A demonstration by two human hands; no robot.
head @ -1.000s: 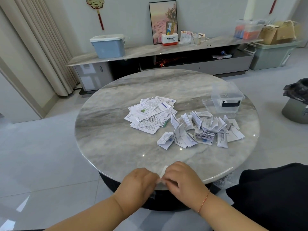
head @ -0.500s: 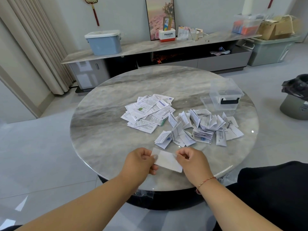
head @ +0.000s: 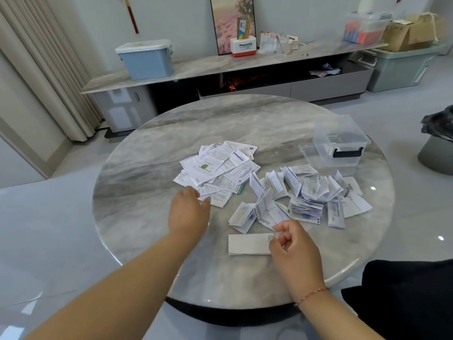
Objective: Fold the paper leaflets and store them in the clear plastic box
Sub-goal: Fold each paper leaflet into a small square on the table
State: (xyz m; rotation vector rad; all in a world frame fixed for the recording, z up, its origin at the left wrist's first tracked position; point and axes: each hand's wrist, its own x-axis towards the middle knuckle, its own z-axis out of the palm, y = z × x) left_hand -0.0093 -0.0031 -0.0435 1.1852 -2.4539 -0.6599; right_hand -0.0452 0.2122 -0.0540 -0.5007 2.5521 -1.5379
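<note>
The round grey marble-patterned worktop [head: 137, 197] is carrying everything, and its near rim is curving just below the work, so anything slid toward the body is risking a drop to the floor. The clear plastic box [head: 343, 141] is standing open at the far right, close to the worktop's edge, with its flat lid [head: 309, 153] lying beside it on the left. Between the two sits the scattered heap of folded white leaflets [head: 304, 195], and left of that the pile of flat, unfolded printed leaflets [head: 218, 168]. A plain white folded strip of paper [head: 247, 244] is lying alone near the front. The left hand [head: 188, 212] is reaching with relaxed, spread fingers, its fingertips touching the near edge of the unfolded pile. The right hand [head: 291, 244] is pinching the right end of the folded strip between thumb and forefinger. The step looks like fetching the next sheet: sliding just the top leaflet off is likely cleaner than grabbing several. The bare stretch on the left and front offers room for creasing.
</note>
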